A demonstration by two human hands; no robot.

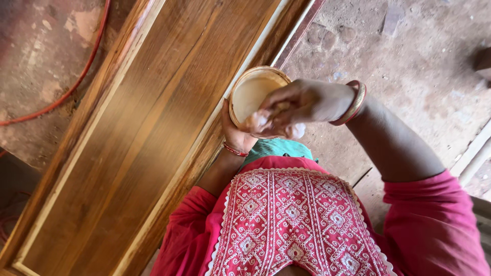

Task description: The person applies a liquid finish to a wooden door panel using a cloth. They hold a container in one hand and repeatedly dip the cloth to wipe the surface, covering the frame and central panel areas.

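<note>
Left hand [235, 134] clamped under small round tin [253, 92], wood panel [138, 138] at 9 o'clock. Right hand [296, 105] pinching wad [266, 120] at rim. Likely light, rigid, slippery; best gripped by sidewall.

Below me a long wooden panel [138, 138] runs slantwise from the lower left to the top of the view, its middle a warm golden brown with dark grain streaks, framed by a paler raised border [66, 148]. A red cable [71, 84] curves over the floor [419, 56] to the left of the panel, well apart from it. The floor is rough, reddish-brown and patchy, with pale scuffs at the upper left. At the right edge a pale pipe [475, 153] lies slantwise on the ground. My pink top [434, 230] and its white-embroidered front [291, 220] fill the bottom, with a turquoise cloth [279, 148] just above.
</note>
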